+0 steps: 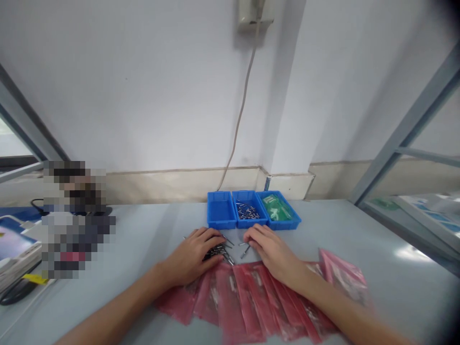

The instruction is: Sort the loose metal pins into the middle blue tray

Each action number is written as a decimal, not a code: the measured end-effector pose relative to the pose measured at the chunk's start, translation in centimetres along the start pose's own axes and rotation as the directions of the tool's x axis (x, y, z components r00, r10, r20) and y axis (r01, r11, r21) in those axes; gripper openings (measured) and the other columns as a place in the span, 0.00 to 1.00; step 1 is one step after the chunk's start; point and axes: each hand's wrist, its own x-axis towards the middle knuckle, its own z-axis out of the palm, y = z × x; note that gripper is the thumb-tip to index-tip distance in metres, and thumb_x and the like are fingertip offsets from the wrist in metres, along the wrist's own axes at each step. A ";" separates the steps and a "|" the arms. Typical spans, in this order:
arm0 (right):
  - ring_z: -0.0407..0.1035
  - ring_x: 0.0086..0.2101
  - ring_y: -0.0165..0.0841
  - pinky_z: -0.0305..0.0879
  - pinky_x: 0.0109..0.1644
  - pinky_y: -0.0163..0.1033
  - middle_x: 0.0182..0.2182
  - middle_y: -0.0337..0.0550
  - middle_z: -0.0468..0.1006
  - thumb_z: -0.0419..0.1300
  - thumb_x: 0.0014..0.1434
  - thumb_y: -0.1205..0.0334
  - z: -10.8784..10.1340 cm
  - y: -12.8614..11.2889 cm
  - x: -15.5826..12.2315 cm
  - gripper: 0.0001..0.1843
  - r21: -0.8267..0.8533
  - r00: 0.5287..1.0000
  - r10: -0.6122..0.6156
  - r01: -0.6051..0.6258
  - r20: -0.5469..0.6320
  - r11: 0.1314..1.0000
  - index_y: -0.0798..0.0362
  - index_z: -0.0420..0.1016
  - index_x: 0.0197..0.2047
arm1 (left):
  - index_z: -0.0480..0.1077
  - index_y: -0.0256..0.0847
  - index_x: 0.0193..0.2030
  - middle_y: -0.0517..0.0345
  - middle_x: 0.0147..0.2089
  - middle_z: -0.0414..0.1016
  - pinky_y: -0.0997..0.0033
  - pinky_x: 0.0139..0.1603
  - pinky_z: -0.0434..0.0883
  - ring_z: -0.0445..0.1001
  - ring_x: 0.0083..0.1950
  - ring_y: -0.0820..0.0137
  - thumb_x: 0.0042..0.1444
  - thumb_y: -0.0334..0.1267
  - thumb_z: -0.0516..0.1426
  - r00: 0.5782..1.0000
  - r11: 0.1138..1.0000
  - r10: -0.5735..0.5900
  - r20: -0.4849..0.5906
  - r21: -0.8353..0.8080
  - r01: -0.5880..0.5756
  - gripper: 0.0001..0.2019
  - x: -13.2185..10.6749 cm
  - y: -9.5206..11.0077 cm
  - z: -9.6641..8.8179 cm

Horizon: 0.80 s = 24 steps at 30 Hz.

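My left hand (197,253) lies palm down over a small heap of metal pins (220,251) on the grey table, its fingers curled loosely over them. My right hand (270,249) rests beside it, fingers bent down toward a few loose pins (245,248); whether it pinches one I cannot make out. Both wrists lie over a fan of pink plastic bags (251,302) spread along the near edge. Behind the hands stand three blue trays: the left tray (220,211) looks bare, the middle tray (248,211) holds pins, the right tray (282,211) holds green bags.
A blurred-out heap of items (74,220) and a stack of booklets (16,254) sit at the left. A cable (239,124) hangs down the white wall behind the trays. A metal frame (406,129) and another bench stand at the right.
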 end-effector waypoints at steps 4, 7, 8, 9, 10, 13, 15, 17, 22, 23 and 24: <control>0.70 0.50 0.43 0.68 0.56 0.47 0.48 0.45 0.76 0.46 0.78 0.70 0.2 0.3 0.0 0.15 0.024 1.000 -0.018 0.018 -0.009 1.000 0.46 0.72 0.52 | 0.70 0.49 0.69 0.50 0.65 0.74 0.48 0.67 0.72 0.73 0.63 0.55 0.77 0.45 0.57 1.000 1.000 0.008 -0.008 0.000 -0.008 0.18 0.0 0.0 0.0; 0.71 0.51 0.42 0.68 0.57 0.46 0.49 0.46 0.76 0.46 0.78 0.71 0.2 0.4 0.1 0.16 0.027 0.999 -0.030 0.031 -0.037 0.999 0.46 0.73 0.53 | 0.70 0.49 0.69 0.50 0.65 0.74 0.48 0.67 0.72 0.73 0.63 0.55 0.77 0.45 0.57 1.000 1.000 0.004 -0.003 -0.001 -0.004 0.17 0.0 0.0 0.0; 0.71 0.51 0.42 0.68 0.57 0.46 0.49 0.46 0.76 0.46 0.78 0.71 0.2 0.4 0.1 0.16 0.026 0.998 -0.032 0.033 -0.046 0.999 0.46 0.74 0.53 | 0.70 0.48 0.68 0.50 0.65 0.74 0.48 0.67 0.72 0.73 0.63 0.55 0.77 0.46 0.56 1.000 1.000 0.005 -0.002 -0.003 -0.005 0.17 0.0 0.0 -0.1; 0.71 0.51 0.42 0.68 0.57 0.46 0.49 0.46 0.76 0.47 0.78 0.71 0.2 0.5 0.1 0.16 0.024 0.998 -0.033 0.034 -0.052 0.999 0.46 0.74 0.53 | 0.70 0.48 0.68 0.50 0.65 0.74 0.48 0.67 0.72 0.73 0.63 0.55 0.77 0.46 0.56 1.000 1.000 0.008 -0.004 -0.005 -0.008 0.17 0.0 0.1 -0.1; 0.71 0.51 0.42 0.68 0.57 0.46 0.49 0.46 0.76 0.47 0.78 0.71 0.2 0.5 0.1 0.16 0.024 0.998 -0.032 0.034 -0.054 0.999 0.47 0.74 0.53 | 0.71 0.48 0.68 0.50 0.65 0.74 0.48 0.67 0.72 0.73 0.63 0.55 0.77 0.46 0.56 1.000 1.000 0.012 -0.006 -0.008 -0.012 0.17 0.0 0.1 -0.1; 0.71 0.51 0.42 0.69 0.57 0.47 0.49 0.46 0.76 0.47 0.77 0.73 0.2 0.5 0.0 0.17 0.025 0.999 -0.031 0.032 -0.045 0.999 0.47 0.74 0.54 | 0.71 0.48 0.68 0.50 0.64 0.74 0.48 0.67 0.72 0.73 0.63 0.55 0.77 0.46 0.56 1.000 1.000 0.017 -0.010 -0.015 -0.017 0.17 0.0 0.1 -0.2; 0.71 0.50 0.42 0.70 0.57 0.48 0.48 0.47 0.76 0.47 0.76 0.73 0.2 0.4 -0.1 0.17 0.026 0.999 -0.035 0.036 -0.042 0.999 0.47 0.74 0.53 | 0.70 0.48 0.68 0.50 0.64 0.74 0.48 0.67 0.72 0.73 0.63 0.55 0.77 0.46 0.57 1.000 1.000 0.009 -0.009 -0.015 -0.009 0.17 0.0 0.1 -0.2; 0.71 0.50 0.43 0.70 0.57 0.48 0.48 0.47 0.77 0.47 0.76 0.73 0.2 0.3 -0.1 0.17 0.027 0.999 -0.037 0.038 -0.040 0.999 0.47 0.74 0.53 | 0.71 0.48 0.68 0.50 0.64 0.74 0.48 0.67 0.72 0.73 0.63 0.56 0.77 0.45 0.56 1.000 1.000 0.008 -0.014 -0.013 -0.008 0.17 0.0 0.1 -0.1; 0.71 0.50 0.43 0.70 0.57 0.49 0.48 0.47 0.77 0.47 0.77 0.72 0.1 0.2 0.0 0.17 0.033 0.999 -0.024 0.026 -0.044 0.999 0.47 0.75 0.53 | 0.71 0.48 0.68 0.51 0.63 0.75 0.50 0.68 0.72 0.73 0.64 0.57 0.79 0.42 0.54 0.999 0.999 0.018 -0.034 -0.028 -0.019 0.15 0.0 -0.1 0.1; 0.71 0.50 0.43 0.70 0.57 0.49 0.48 0.47 0.77 0.47 0.77 0.72 0.1 0.2 0.1 0.17 0.035 0.999 -0.018 0.020 -0.048 0.999 0.47 0.74 0.52 | 0.71 0.48 0.68 0.51 0.64 0.75 0.50 0.68 0.71 0.73 0.64 0.57 0.79 0.42 0.54 0.999 0.999 0.014 -0.035 -0.031 -0.015 0.15 0.0 -0.2 0.1; 0.71 0.50 0.43 0.70 0.57 0.49 0.48 0.47 0.77 0.47 0.77 0.72 0.0 0.2 0.1 0.17 0.036 0.999 -0.011 0.013 -0.052 0.999 0.47 0.74 0.52 | 0.70 0.48 0.68 0.51 0.64 0.75 0.50 0.68 0.71 0.72 0.64 0.57 0.79 0.42 0.54 0.999 0.999 0.009 -0.034 -0.032 -0.010 0.16 -0.1 -0.2 0.1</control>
